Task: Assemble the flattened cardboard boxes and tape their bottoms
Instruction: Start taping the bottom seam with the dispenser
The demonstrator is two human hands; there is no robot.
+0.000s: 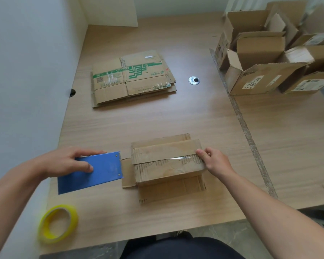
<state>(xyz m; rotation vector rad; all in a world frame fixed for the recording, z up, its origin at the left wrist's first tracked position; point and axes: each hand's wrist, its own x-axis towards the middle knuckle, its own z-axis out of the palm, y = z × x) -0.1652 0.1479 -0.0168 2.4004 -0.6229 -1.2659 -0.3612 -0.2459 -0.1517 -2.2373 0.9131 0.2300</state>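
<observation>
A small brown cardboard box [166,161] stands bottom-up on the table in front of me, its bottom flaps folded closed. A strip of clear tape [178,158] runs along the seam. My right hand [213,161] grips the box's right end, thumb pressing the tape there. My left hand [69,160] holds a blue tape dispenser [99,170] whose front edge is at the box's left end. A stack of flattened cardboard boxes [133,79] with green print lies farther back on the table.
A yellow tape roll [57,223] lies near the front left corner of the wooden table [195,113]. Several assembled open boxes [269,58] crowd the back right. A metal cable grommet [194,80] sits mid-table. A white wall runs along the left.
</observation>
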